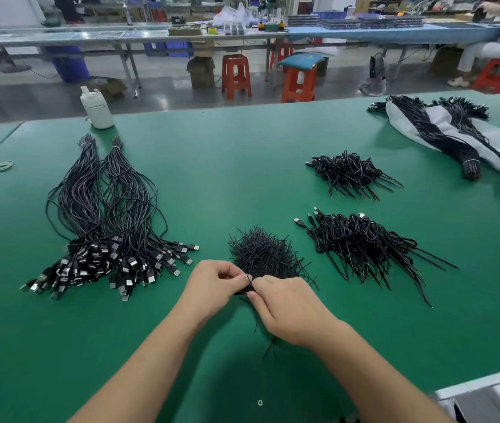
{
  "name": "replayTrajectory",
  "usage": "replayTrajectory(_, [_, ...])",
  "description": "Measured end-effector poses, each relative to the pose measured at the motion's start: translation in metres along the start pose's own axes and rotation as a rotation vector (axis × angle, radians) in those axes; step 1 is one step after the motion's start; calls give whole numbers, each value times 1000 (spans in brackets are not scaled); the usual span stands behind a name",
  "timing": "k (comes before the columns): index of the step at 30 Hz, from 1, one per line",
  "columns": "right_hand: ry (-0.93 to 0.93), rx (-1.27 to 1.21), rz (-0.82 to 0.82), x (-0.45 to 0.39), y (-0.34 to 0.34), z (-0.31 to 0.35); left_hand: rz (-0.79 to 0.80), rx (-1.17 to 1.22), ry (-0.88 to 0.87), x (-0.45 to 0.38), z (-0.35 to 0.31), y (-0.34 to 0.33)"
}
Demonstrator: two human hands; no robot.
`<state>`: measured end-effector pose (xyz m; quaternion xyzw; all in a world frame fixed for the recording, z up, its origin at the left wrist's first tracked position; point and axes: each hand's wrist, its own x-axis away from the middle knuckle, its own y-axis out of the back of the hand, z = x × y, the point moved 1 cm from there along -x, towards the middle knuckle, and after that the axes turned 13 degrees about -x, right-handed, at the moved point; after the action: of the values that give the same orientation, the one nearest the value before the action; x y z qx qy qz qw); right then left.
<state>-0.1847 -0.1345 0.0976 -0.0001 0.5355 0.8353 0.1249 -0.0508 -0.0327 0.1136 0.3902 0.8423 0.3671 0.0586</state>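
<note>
Both the left hand (212, 285) and the right hand (285, 306) pinched a coiled black cable (244, 290) with curled fingers above the green table (242, 166). A heap of short black ties (262, 254) lay just beyond them.

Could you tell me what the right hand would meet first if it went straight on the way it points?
The right hand points forward and left, so it would meet the left hand almost at once: both pinch the same black cable. Beyond lie the USB cables, though depth is unclear.
</note>
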Motion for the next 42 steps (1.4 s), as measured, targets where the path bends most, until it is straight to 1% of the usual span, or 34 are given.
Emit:
replayTrajectory(3, [-8,41,0,-1,2,-1,-5,-118,-48,-2,-3,1])
replayTrajectory(6, [1,70,17,-3,1,-1,-11,-222,-52,-5,-5,3])
replayTrajectory(10, [13,130,36,-5,-3,-1,24,-333,-84,-4,-7,4])
replayTrajectory(16, [16,164,55,-7,-3,-5,100,-271,-59,-3,-4,2])
replayTrajectory(20, [36,188,104,-9,-1,-6,100,-219,-38,-2,-1,-3])
replayTrajectory(24, [46,214,125,-11,2,-5,103,-153,21,-3,1,-7])
replayTrajectory(28, [51,257,147,-14,7,-6,79,-163,57,-2,2,-9])
replayTrajectory(29, [96,264,108,-15,10,-6,71,-147,69,-2,2,-9])
replayTrajectory(30, [160,282,31,-15,12,-7,64,-111,89,-3,2,-7])
replayTrajectory(31, [217,291,-103,-15,14,-8,59,-45,119,-3,2,-5])
replayTrajectory(33, [298,212,-401,-15,16,-10,53,140,190,-7,1,4])
replayTrajectory(34, [329,179,-496,-16,16,-11,56,224,220,-9,0,9])
replayTrajectory(35, [360,162,-532,-17,16,-11,66,295,240,-10,-1,13])
replayTrajectory(38, [425,72,-494,-21,17,-12,151,462,255,-13,-7,21])
replayTrajectory(42, [358,-77,-480,-24,23,-10,254,626,230,-14,-7,27])
